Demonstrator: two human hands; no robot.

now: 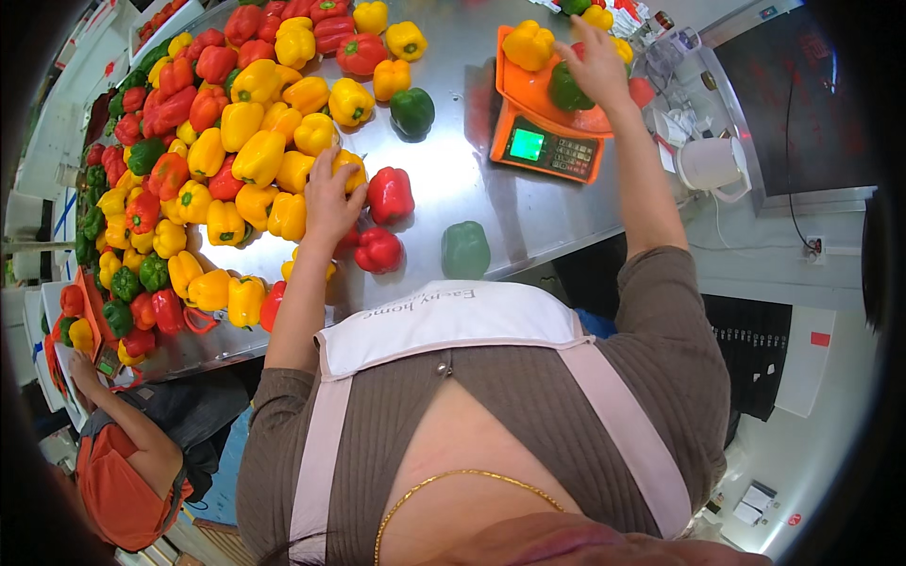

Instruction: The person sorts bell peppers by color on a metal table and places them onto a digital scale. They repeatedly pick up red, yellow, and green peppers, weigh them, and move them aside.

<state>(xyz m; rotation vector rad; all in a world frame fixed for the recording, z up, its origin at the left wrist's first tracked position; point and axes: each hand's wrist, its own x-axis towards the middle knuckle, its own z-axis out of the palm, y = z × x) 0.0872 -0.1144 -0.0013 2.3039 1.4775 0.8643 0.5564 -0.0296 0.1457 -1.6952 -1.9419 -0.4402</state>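
My left hand [331, 201] is at the right edge of a large pile of bell peppers, its fingers around a yellow bell pepper [352, 168] that they partly hide. A red bell pepper [391, 196] lies just right of that hand, with another red one [379, 250] below it. Above the tray of an orange digital scale [507, 92], my right hand [599, 69] has its fingers spread. The tray bears a yellow bell pepper [529, 45], a green bell pepper [568, 89] and a red pepper [579, 49] partly hidden by my hand. The scale's display [526, 144] glows green.
On the steel table [439, 166], a green pepper [413, 112] and a pale, see-through-looking one [466, 250] lie apart from the pile. A white kettle [711, 164] stands beyond the scale, near a dark screen [793, 106]. Another person [127, 467] works at lower left.
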